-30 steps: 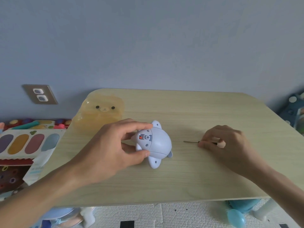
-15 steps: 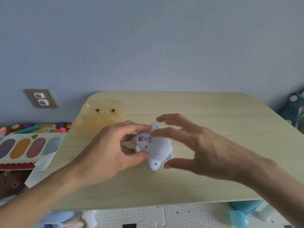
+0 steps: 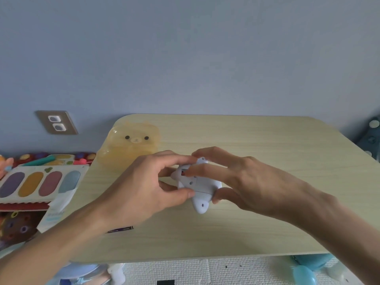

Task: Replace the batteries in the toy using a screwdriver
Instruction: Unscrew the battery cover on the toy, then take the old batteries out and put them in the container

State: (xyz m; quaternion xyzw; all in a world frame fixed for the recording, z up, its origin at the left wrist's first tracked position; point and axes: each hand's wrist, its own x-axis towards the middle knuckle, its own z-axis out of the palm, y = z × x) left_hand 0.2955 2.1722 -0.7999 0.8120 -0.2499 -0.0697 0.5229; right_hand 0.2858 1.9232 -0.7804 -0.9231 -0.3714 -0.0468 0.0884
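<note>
A white bumpy floor mat (image 3: 181, 270) lay closest, under the front edge of the tabletop (image 3: 267, 229). A small dark stick-like thing (image 3: 121, 229) lay on the tabletop near the front, half hidden under the left wrist, and it was too blurry to tell what it was. In the middle of the tabletop was the toy (image 3: 197, 188), a small pale purple-white thing with round flaps and little holes. It was turned so its underside faced up, and a small open slot with a bit of red showed near the top. The left hand (image 3: 141, 190) held the toy from the left side, with its thumb low on the toy and its fingers (image 3: 181, 160) curled over the top edge. The right hand (image 3: 244, 179) came in from the right, with its thumb pressed on the toy's lower right side and one finger tip touching the open slot. The other right fingers were spread a little above the toy. Off to the left, beside the tabletop, sat a paint tray (image 3: 39, 184) with purple, orange, pink and blue ovals. Farther back on the tabletop was a see-through yellow bear box (image 3: 133, 147). Behind everything was a blue wall (image 3: 185, 58) with a wall socket (image 3: 56, 122) low on the left.
</note>
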